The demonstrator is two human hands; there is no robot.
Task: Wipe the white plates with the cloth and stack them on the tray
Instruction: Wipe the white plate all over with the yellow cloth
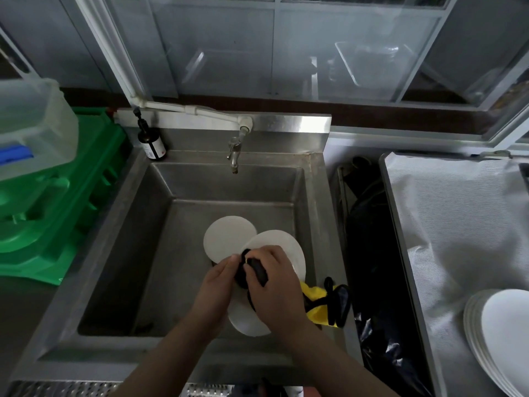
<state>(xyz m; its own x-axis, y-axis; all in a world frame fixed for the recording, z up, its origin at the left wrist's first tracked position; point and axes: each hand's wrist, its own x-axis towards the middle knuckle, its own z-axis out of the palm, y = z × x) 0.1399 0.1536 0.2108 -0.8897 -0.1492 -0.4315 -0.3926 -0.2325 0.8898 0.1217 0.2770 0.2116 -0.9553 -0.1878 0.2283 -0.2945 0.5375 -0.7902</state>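
dark pump bottle (151,144) with a pale label, print too small to read

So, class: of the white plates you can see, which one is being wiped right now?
The plate held over the sink, with the cloth pressed on it by the right hand. Another plate lies untouched behind it, and a stack sits at the right.

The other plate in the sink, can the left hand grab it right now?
Probably not yet: the left hand holds the plate being wiped. The other plate lies just beyond, partly under it.
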